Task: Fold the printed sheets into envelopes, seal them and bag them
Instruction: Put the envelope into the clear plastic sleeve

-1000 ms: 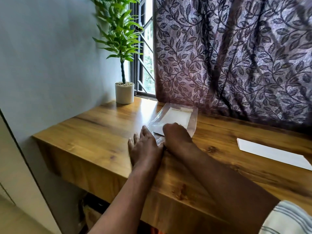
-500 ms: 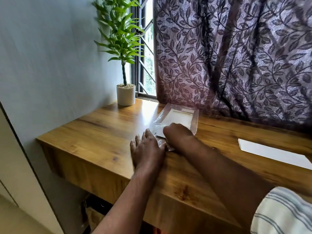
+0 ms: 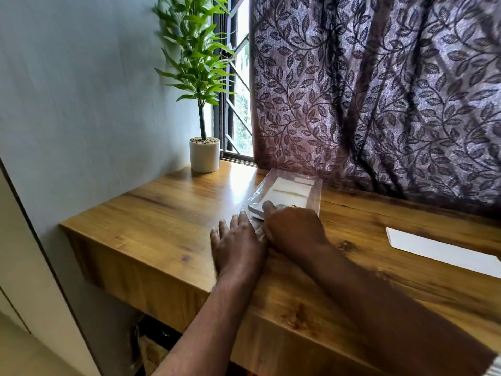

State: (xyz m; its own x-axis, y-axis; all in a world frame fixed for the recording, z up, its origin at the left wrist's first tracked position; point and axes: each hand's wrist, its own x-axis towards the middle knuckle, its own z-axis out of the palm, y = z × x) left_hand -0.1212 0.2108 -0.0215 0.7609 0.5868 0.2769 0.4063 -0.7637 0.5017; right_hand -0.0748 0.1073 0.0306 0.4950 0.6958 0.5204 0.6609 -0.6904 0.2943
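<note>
A clear plastic bag (image 3: 294, 189) lies on the wooden table (image 3: 168, 213) near the curtain, with a white folded envelope inside it. My right hand (image 3: 294, 230) covers the bag's near end, its fingers curled down over the plastic and its thumb stretched onto the bag. My left hand (image 3: 238, 245) lies flat beside it, fingers straight, its inner edge touching the bag's near left corner. The bag's mouth is hidden under my hands. Another white envelope (image 3: 439, 251) lies flat at the right of the table.
A potted green plant (image 3: 204, 156) stands at the table's back left corner by the window. A patterned curtain (image 3: 379, 90) hangs along the back edge. A wall runs along the left, and the table's front edge is near my forearms.
My right hand has shifted slightly to the right along the bag's near end and its thumb now shows on the plastic. My left hand stays flat in place.
</note>
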